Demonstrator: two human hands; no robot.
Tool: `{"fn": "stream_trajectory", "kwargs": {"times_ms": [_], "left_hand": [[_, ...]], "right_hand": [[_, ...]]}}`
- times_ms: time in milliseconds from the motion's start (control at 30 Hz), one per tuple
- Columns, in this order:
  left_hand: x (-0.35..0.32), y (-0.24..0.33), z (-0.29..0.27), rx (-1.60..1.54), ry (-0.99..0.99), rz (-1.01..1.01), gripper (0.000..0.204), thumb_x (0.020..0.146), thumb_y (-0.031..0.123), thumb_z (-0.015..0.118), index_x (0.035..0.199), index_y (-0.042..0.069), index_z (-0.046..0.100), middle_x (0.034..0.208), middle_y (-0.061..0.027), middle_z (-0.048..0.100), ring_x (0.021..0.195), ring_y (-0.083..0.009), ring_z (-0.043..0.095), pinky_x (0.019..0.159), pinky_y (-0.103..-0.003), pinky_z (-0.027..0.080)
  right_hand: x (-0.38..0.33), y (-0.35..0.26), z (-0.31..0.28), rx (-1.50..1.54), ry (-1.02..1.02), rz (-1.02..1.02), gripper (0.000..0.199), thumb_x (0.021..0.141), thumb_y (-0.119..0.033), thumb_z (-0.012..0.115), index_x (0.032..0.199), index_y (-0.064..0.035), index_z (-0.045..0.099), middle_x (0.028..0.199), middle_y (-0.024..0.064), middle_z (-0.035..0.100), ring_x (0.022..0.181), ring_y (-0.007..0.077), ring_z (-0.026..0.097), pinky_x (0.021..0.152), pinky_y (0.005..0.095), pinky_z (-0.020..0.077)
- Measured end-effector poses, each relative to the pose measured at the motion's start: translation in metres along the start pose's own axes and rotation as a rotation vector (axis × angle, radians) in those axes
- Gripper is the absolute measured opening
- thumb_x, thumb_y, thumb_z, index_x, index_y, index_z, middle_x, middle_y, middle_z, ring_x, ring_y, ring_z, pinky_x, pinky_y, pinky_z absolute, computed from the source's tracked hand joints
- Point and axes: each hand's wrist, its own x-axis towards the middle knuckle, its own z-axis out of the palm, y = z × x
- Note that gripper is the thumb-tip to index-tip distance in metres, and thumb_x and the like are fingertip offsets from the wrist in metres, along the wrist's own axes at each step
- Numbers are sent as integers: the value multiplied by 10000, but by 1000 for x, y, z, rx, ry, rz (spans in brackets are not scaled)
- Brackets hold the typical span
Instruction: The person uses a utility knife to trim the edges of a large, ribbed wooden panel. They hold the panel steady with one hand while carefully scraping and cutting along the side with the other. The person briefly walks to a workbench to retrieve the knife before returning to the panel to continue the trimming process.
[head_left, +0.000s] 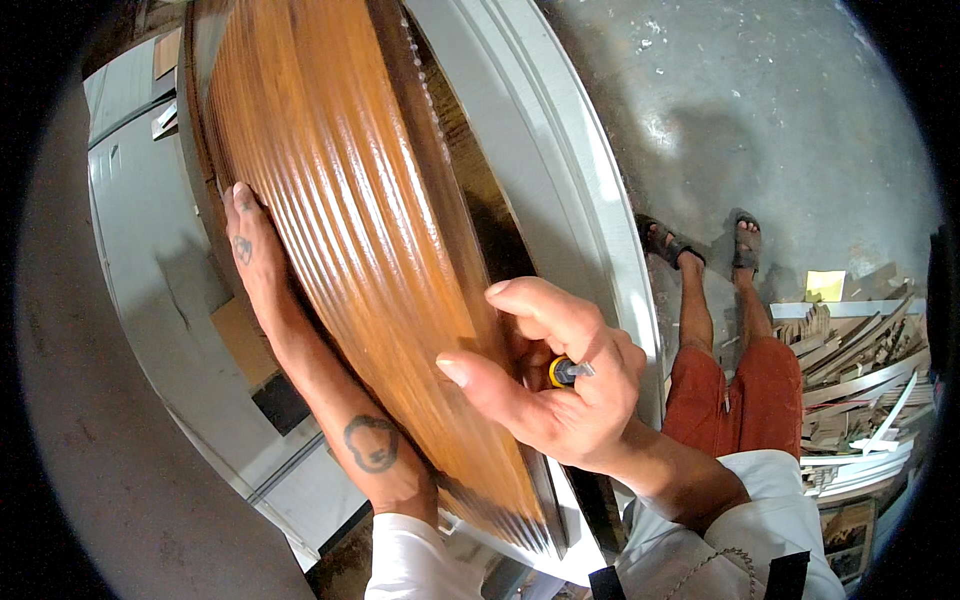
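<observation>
A long wood-brown panel (pixel 330 200) with glossy ribs runs from the top of the view down to the lower middle. My left hand (pixel 255 240) lies along its left edge, fingers stretched out and close together, with the thumb out of sight. Over the panel's right edge hovers my right hand (pixel 570 385), thumb and index finger spread apart. Its other fingers curl around a small tool (pixel 566 373) with a yellow-and-black end and a short grey tip. Most of that tool is hidden in my palm, so its kind cannot be told.
White-grey boards (pixel 560 130) flank the panel's right side, and pale panels (pixel 150 230) lie to its left. On the concrete floor (pixel 800 100), a heap of thin offcut strips (pixel 865 380) sits at the right. My sandaled feet (pixel 748 240) stand beyond the boards.
</observation>
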Motion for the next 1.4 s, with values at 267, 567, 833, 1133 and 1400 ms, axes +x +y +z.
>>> {"fn": "stream_trajectory", "kwargs": {"times_ms": [267,567,833,1133,1400], "left_hand": [[-1,3,-1,11,3,-39,722,993,549,296,1419,-21,423,1363,-279,507,1265,-402,494,1043,-455,374],[-1,3,-5,-18,-3,-36,674,999,508,321,1423,-7,423,1380,-270,496,1271,-395,490,1048,-447,370],[11,-16,-1,-53,28,-53,706,986,537,341,1453,10,390,1404,-273,476,1304,-399,467,1097,-457,338],[30,-25,0,89,32,-72,736,995,542,292,1481,-9,327,1523,-260,310,1426,-402,273,1164,-451,242],[21,12,-2,204,76,-219,751,989,532,286,1454,-56,330,1478,-344,305,1385,-469,305,1119,-550,290]], "right_hand": [[-4,2,-4,-74,-7,-74,529,767,-103,843,1187,20,546,754,80,650,569,72,581,464,212,448],[-2,-14,-7,-43,4,22,327,763,-136,851,922,-22,589,667,36,589,526,70,525,419,210,384],[-14,-23,-25,-126,-182,59,454,890,-131,714,1288,19,555,897,107,625,561,104,540,469,229,429],[-64,-57,-111,-233,-731,297,142,887,-147,703,939,-21,663,841,66,568,536,136,568,464,278,515],[17,-40,-79,-297,-387,400,170,929,-107,642,1075,-24,611,867,119,687,636,150,636,560,294,499]]}}
